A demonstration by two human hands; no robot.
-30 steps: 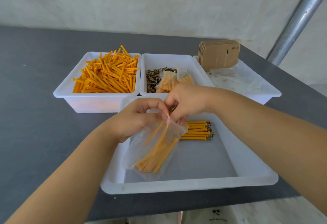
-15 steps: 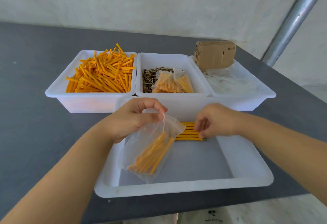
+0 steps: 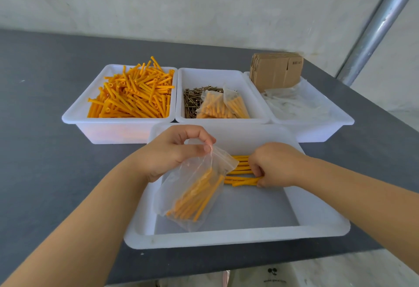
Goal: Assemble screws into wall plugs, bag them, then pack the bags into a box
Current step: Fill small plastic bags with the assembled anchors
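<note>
- We are mid-bagging: our left hand (image 3: pixel 174 153) pinches the mouth of a part-filled bag (image 3: pixel 195 192) over the front tray (image 3: pixel 226 239), at frame centre.
- Our right hand (image 3: pixel 275 164) curls round a few plugged screws (image 3: pixel 240 174) on the tray floor; which fingers grip is likely hidden.
- Two filled bags (image 3: pixel 221 106) lie in the middle bin; flat boxes (image 3: pixel 275 71), upper right, look unpacked.
- Grey worktop (image 3: pixel 45 139), pale wall behind.
</note>
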